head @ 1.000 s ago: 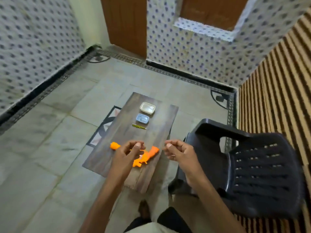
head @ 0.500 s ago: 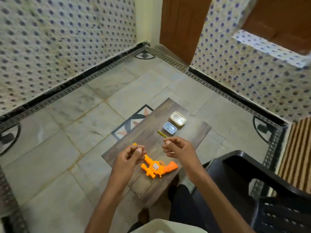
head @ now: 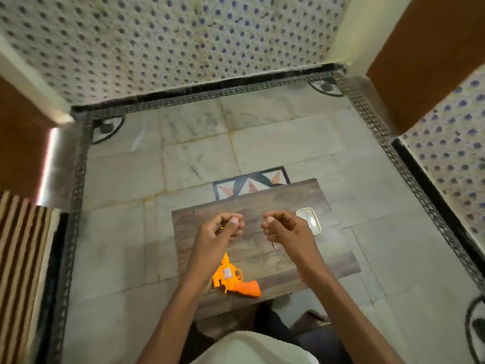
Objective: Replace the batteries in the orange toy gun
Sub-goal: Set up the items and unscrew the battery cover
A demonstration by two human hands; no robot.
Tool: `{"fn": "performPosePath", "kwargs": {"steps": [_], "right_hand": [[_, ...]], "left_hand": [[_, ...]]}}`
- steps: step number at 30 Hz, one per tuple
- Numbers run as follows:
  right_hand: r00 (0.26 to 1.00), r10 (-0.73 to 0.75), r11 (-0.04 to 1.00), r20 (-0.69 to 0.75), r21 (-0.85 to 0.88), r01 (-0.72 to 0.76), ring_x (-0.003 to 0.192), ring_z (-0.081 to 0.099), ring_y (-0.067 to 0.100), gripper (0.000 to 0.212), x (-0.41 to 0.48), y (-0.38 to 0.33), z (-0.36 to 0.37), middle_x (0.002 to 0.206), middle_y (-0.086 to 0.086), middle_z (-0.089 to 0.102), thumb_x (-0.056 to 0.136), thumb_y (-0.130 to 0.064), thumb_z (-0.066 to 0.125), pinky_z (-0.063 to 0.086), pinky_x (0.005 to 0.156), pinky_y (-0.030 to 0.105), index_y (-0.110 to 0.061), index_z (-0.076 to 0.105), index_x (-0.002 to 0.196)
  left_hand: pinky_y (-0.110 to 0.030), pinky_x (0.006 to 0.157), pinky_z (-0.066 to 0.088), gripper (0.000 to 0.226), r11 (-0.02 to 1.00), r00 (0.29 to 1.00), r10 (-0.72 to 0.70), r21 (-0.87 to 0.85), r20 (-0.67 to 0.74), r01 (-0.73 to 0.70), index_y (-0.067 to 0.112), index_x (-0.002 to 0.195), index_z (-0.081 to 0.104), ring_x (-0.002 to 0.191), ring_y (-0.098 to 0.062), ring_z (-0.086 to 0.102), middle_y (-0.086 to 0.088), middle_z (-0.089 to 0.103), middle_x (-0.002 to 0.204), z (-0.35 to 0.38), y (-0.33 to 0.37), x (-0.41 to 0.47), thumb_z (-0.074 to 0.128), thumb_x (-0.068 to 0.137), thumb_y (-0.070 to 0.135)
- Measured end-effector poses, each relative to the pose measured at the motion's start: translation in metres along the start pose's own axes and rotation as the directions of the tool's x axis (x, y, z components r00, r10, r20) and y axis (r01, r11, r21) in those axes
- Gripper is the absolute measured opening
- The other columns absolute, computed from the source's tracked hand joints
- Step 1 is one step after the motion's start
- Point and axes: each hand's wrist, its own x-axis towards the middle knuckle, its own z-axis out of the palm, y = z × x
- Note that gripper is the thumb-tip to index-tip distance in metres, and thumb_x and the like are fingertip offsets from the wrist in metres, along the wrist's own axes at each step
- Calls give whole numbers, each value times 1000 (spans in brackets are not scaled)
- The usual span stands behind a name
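— From the head camera, where is the toy gun [head: 233,281]?

— It lies flat on the table [head: 262,198], at the near edge toward the left. Its grip points to the right. Its barrel runs away from the person and slips behind the left forearm [head: 183,298], which hides the muzzle. A small silvery patch shows on its side.

— And the hands?

— Both hover above the table, apart from each other and clear of the gun. The left hand [head: 223,232] has its fingers curled in with the thumb laid on top, and nothing shows inside it. The right hand [head: 286,229] is curled the same way, and nothing shows in it either.

— What else is around?

— A clear tray [head: 313,222] sits on the table just beyond the right hand, which partly covers it. A thin metal rod [head: 273,244] pokes out below that hand. It is probably a tool's tip lying on the wood, but the hand covers the rest.

— And past the table?

— There is a pale stone floor [head: 183,143] with one patterned tile [head: 249,183] at the table's far edge. Dotted walls [head: 183,35] rise behind it, and a brown door [head: 420,61] stands at the right.
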Motion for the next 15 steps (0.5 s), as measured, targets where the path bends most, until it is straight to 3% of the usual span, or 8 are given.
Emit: {"fn": "performPosePath", "kwargs": {"steps": [6, 15], "right_hand": [[982, 42, 996, 186, -79, -28, 82, 67, 14, 15, 30, 2, -22, 93, 8, 74, 98, -17, 58, 54, 73, 24, -14, 71, 105], [954, 95, 992, 285, -108, -66, 79, 65, 12, 15, 27, 11, 2, 90, 7, 73, 98, -17, 58, 54, 76, 30, -13, 70, 105]], "left_hand": [[-26, 84, 57, 18, 992, 971, -108, -91, -212, 91, 14, 105, 71, 90, -12, 71, 1, 76, 97, 31, -14, -18, 55, 100, 19], [-25, 85, 56, 17, 984, 934, -160, -124, -319, 127, 16, 105, 71, 91, -8, 71, 1, 76, 98, 22, -28, -39, 55, 100, 20]]}}
